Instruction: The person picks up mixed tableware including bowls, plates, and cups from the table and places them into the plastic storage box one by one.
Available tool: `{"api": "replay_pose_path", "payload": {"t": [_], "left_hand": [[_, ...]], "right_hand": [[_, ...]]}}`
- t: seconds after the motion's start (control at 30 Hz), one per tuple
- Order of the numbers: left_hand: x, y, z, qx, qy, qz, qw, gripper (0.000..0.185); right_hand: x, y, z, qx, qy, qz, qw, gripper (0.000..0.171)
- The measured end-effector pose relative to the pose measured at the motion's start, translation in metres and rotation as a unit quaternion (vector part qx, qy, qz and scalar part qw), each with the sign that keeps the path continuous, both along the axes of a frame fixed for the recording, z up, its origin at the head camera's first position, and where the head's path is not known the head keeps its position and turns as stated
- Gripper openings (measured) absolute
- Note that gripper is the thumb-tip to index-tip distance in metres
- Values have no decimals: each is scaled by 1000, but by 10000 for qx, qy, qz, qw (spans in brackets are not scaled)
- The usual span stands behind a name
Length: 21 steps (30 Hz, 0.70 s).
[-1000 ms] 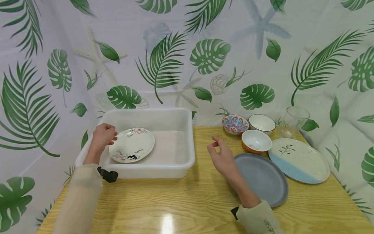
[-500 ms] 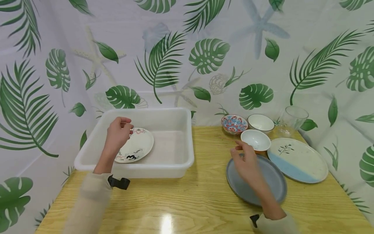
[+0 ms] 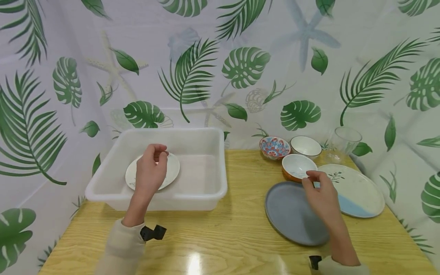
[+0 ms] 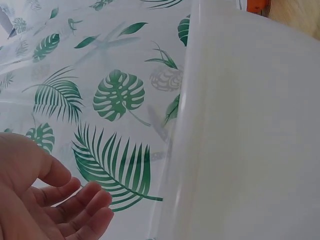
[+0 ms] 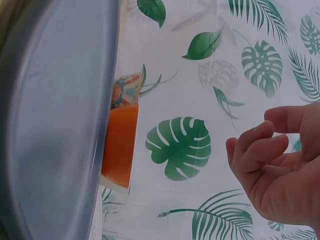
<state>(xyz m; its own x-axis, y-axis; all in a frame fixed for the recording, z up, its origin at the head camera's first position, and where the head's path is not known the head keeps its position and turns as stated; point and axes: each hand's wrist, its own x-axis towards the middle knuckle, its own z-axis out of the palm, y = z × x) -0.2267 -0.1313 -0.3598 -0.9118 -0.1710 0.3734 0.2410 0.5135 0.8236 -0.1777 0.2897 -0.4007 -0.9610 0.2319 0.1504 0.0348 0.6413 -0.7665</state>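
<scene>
Empty hands poised over crockery beside a white plastic tub (image 3: 206,193)

The left hand (image 3: 150,171), fingers loosely curled on nothing, is held inside the tub above a white round ceramic plate (image 3: 172,170) lying flat directly beneath it. Right of the tub, the right hand (image 3: 320,195), also loosely curled and empty, is held over the round grey plate (image 3: 290,214), whose far edge lies just beside an orange-sided bowl (image 3: 296,167).
</scene>
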Motion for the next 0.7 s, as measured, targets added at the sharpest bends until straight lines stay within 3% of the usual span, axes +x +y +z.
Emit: {"api": "replay_pose_path", "payload": {"t": [0.23, 0.43, 0.7], "left_hand": [[13, 17, -6, -433, 690, 206, 9965, 20], [18, 25, -7, -562, 855, 215, 9945, 18], [23, 31, -10, -708, 940, 186, 9929, 18]], "right_hand": [[3, 10, 4, 220, -157, 14, 9996, 48], [4, 18, 4, 191, -537, 17, 9984, 49], [8, 39, -3, 279, -949, 464, 9940, 46]]}}
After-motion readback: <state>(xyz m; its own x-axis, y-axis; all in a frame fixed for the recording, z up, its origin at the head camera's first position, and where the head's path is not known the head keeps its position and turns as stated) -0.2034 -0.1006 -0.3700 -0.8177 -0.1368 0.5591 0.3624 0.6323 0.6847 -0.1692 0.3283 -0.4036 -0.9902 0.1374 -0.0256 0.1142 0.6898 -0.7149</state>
